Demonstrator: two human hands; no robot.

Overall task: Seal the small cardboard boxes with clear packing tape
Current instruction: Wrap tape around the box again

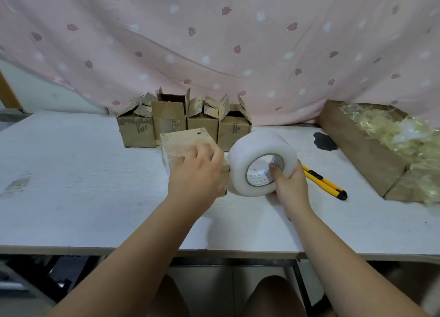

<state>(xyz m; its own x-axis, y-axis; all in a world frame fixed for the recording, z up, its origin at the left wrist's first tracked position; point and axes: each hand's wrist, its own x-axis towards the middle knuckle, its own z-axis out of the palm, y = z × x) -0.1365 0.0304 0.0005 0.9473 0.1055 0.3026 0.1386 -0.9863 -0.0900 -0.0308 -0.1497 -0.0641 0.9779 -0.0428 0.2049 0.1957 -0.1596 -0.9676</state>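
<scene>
A small closed cardboard box (182,140) lies on the white table (71,173) in front of me. My left hand (197,173) rests on its top, fingers spread and slightly bent, thumb down its right side. My right hand (289,183) grips a thick roll of clear packing tape (259,150), thumb hooked inside the core. The roll stands on edge against the box's right side. Whether tape runs from roll to box I cannot tell.
Several small cardboard boxes (184,119) with open flaps stand in a row behind. A yellow utility knife (325,182) lies right of the roll. A long cardboard tray (362,147) holding crumpled clear wrap sits at far right. A pink curtain (214,42) hangs behind.
</scene>
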